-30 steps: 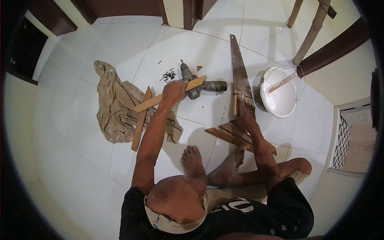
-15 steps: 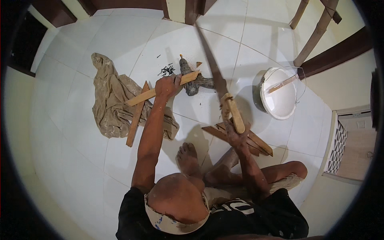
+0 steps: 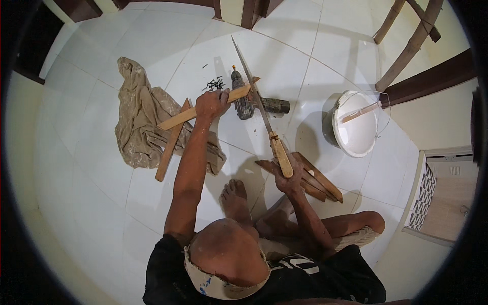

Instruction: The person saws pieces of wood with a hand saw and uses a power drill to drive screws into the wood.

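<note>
My left hand [image 3: 212,104] has its grip closed around a long wooden strip [image 3: 203,111], which lies slantwise on the floor over a second strip [image 3: 172,142]; my right hand [image 3: 288,179] is wrapped tight on the pale handle of a handsaw [image 3: 259,109], whose blade angles up across the strip's far end. To cut well, I judge I should pin the strip hard, keep my fingers back from the blade and start with short, light strokes (the teeth want a groove first). A cordless drill [image 3: 249,101] and scattered dark screws [image 3: 214,84] lie just beyond; more wood pieces [image 3: 312,178] beside my right hand; a crumpled cloth [image 3: 140,122] and a white bucket [image 3: 356,124] sit on the white tiled floor [image 3: 91,203].
</note>
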Demonstrator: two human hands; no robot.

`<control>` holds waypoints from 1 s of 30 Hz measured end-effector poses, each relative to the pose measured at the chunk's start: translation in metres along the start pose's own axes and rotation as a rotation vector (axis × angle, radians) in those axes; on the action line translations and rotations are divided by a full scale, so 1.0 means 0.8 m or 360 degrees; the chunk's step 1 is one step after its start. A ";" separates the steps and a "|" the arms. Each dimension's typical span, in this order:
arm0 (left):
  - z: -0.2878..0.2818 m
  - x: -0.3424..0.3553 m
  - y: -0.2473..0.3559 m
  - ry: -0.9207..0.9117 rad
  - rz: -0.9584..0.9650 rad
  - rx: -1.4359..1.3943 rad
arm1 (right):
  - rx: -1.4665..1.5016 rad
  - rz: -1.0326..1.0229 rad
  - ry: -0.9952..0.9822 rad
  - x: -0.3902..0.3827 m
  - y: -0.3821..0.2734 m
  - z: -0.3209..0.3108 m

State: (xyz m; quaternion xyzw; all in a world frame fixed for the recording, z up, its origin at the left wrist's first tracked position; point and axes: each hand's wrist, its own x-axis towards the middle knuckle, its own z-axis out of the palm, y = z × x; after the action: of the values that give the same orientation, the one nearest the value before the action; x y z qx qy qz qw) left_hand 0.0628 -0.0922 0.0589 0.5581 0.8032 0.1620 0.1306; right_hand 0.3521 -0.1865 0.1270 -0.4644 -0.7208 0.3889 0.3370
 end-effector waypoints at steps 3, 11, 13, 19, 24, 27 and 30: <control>0.000 -0.003 -0.022 -0.0017 -0.0084 0.0063 | 0.0045 0.0064 -0.0060 0.000 -0.009 0.004; 0.032 0.011 -0.012 0.0196 0.0102 -0.0030 | -0.0048 0.0044 -0.0119 -0.006 0.000 -0.003; 0.036 0.016 -0.007 0.0300 0.0077 -0.0085 | -0.0014 0.0037 -0.0130 -0.003 0.005 0.003; 0.020 0.024 0.022 -0.0008 -0.0242 0.0031 | -0.0158 -0.0122 -0.0140 0.003 0.005 0.005; 0.012 0.017 0.019 0.0031 -0.0264 0.0055 | 0.0034 -0.0042 -0.0167 -0.001 0.012 0.013; 0.023 0.025 0.005 0.0093 -0.0276 0.0015 | -0.0002 -0.0028 -0.0211 -0.002 0.013 0.019; 0.031 0.032 0.018 0.0073 -0.0233 0.0023 | -0.0023 -0.0083 -0.0212 -0.002 0.004 0.017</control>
State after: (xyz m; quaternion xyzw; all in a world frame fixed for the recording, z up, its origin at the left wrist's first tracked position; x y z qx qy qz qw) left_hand 0.0761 -0.0604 0.0413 0.4949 0.8458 0.1589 0.1197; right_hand 0.3423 -0.1908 0.1173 -0.4210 -0.7562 0.4048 0.2950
